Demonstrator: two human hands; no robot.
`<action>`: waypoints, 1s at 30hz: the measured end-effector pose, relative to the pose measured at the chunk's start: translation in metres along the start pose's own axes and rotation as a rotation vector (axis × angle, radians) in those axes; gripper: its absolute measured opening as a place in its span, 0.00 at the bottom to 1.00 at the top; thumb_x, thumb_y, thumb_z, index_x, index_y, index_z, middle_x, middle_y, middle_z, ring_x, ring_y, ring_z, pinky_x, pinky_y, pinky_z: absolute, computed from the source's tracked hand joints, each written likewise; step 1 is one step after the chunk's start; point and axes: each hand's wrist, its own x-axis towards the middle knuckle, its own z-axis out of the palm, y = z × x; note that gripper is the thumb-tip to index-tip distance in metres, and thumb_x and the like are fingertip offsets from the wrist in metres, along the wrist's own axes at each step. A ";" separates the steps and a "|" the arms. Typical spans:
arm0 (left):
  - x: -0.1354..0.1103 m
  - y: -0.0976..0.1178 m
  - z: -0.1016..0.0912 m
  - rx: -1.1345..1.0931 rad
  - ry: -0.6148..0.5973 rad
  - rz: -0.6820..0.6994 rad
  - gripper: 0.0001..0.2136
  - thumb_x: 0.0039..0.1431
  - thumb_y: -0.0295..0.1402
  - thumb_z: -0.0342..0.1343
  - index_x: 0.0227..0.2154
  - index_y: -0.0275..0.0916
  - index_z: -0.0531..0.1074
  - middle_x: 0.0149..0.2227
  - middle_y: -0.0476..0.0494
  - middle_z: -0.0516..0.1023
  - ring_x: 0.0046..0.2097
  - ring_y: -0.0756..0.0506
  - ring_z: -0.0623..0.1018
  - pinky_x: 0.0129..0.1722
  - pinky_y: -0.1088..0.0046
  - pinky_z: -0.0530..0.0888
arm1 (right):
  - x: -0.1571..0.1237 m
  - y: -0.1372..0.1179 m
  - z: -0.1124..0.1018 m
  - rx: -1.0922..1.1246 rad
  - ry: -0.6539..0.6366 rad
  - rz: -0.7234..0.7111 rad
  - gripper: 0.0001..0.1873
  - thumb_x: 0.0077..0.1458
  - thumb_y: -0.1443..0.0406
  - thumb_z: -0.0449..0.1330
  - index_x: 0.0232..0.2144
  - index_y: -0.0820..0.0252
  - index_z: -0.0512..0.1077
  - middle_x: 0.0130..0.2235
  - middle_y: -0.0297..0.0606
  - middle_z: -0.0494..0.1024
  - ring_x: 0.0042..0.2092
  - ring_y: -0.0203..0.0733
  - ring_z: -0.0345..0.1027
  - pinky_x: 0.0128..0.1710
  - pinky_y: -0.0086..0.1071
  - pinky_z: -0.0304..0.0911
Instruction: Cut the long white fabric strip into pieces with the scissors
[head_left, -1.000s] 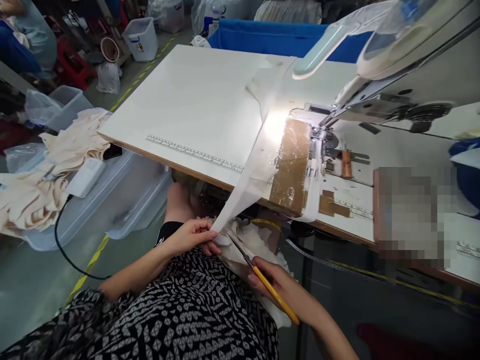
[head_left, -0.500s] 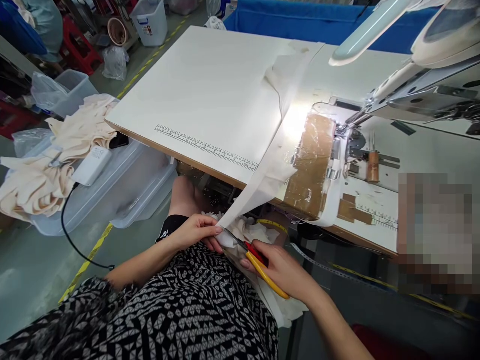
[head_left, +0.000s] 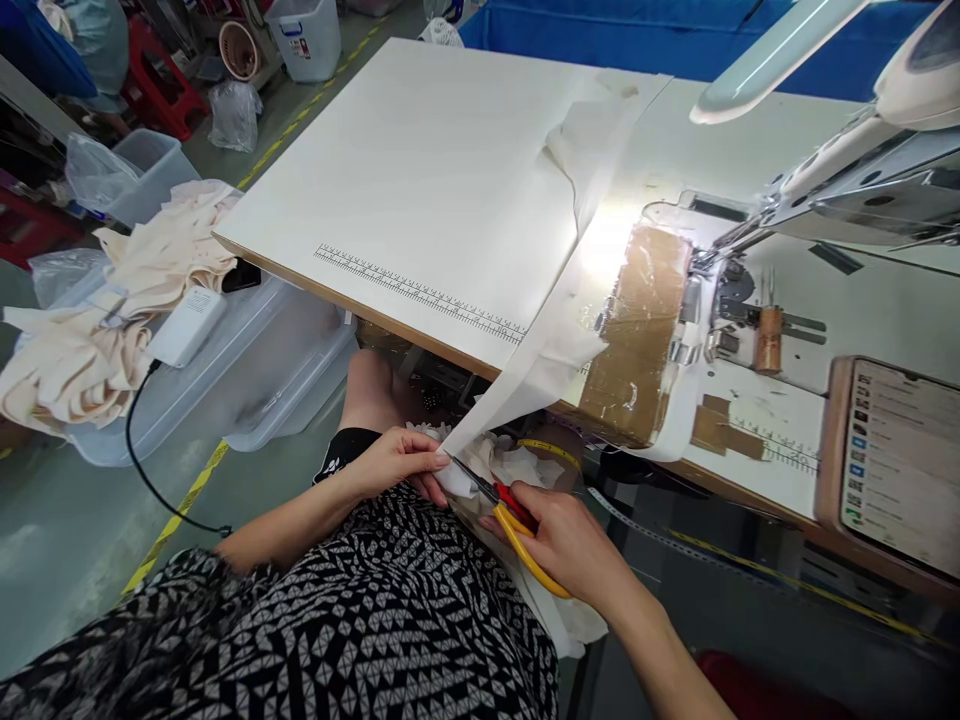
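My left hand [head_left: 405, 464] pinches the end of a long white fabric strip [head_left: 517, 385] above my lap. From there the strip runs up over the table edge and across the white table towards the back. My right hand [head_left: 559, 530] is closed round scissors [head_left: 525, 555] with yellow and red handles. Their dark blades point left and reach the cloth right beside my left fingertips. Whether the blades are parted is too small to tell. More crumpled pale fabric [head_left: 517, 462] lies in my lap under both hands.
A sewing machine [head_left: 847, 200] stands on the right of the white table [head_left: 420, 170], beside a taped brown block [head_left: 637, 330]. A phone [head_left: 900, 470] is at the front right. Cream fabric pieces [head_left: 165, 240] and a white power bank [head_left: 189, 325] rest on clear bins [head_left: 262, 370] at left.
The camera view has shifted slightly, so the table and machine appear further right. Both hands keep almost the same place on the strip and scissors.
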 end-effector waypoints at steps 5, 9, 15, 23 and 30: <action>0.000 0.004 0.001 0.001 -0.011 -0.019 0.20 0.46 0.48 0.64 0.28 0.33 0.73 0.22 0.42 0.78 0.25 0.46 0.80 0.27 0.76 0.74 | 0.004 -0.005 -0.003 -0.078 -0.004 0.002 0.22 0.58 0.47 0.49 0.23 0.55 0.58 0.24 0.36 0.70 0.22 0.38 0.60 0.22 0.29 0.48; -0.001 0.004 0.004 0.016 -0.014 -0.021 0.20 0.47 0.49 0.63 0.27 0.34 0.72 0.21 0.43 0.78 0.25 0.47 0.79 0.27 0.76 0.73 | 0.011 -0.005 -0.003 -0.041 -0.014 -0.022 0.21 0.58 0.47 0.49 0.22 0.55 0.56 0.22 0.35 0.68 0.21 0.37 0.58 0.22 0.29 0.47; -0.002 0.009 -0.009 0.291 0.045 0.079 0.19 0.54 0.47 0.58 0.39 0.35 0.73 0.29 0.42 0.79 0.27 0.48 0.77 0.28 0.75 0.71 | 0.005 0.003 0.005 -0.026 0.044 -0.009 0.23 0.59 0.48 0.48 0.21 0.55 0.53 0.20 0.33 0.66 0.21 0.36 0.56 0.22 0.29 0.47; 0.032 0.033 0.005 0.713 0.344 0.735 0.13 0.57 0.40 0.56 0.41 0.39 0.74 0.46 0.38 0.74 0.50 0.41 0.71 0.51 0.66 0.67 | -0.019 0.001 0.020 0.124 0.268 -0.054 0.20 0.58 0.50 0.53 0.22 0.55 0.57 0.20 0.30 0.63 0.22 0.35 0.58 0.21 0.27 0.52; 0.045 0.005 -0.043 0.506 0.635 0.375 0.07 0.60 0.34 0.50 0.29 0.37 0.67 0.20 0.52 0.68 0.21 0.51 0.67 0.22 0.76 0.63 | -0.048 0.011 0.014 0.147 0.435 0.028 0.19 0.56 0.51 0.55 0.21 0.55 0.59 0.19 0.28 0.63 0.20 0.34 0.57 0.19 0.26 0.55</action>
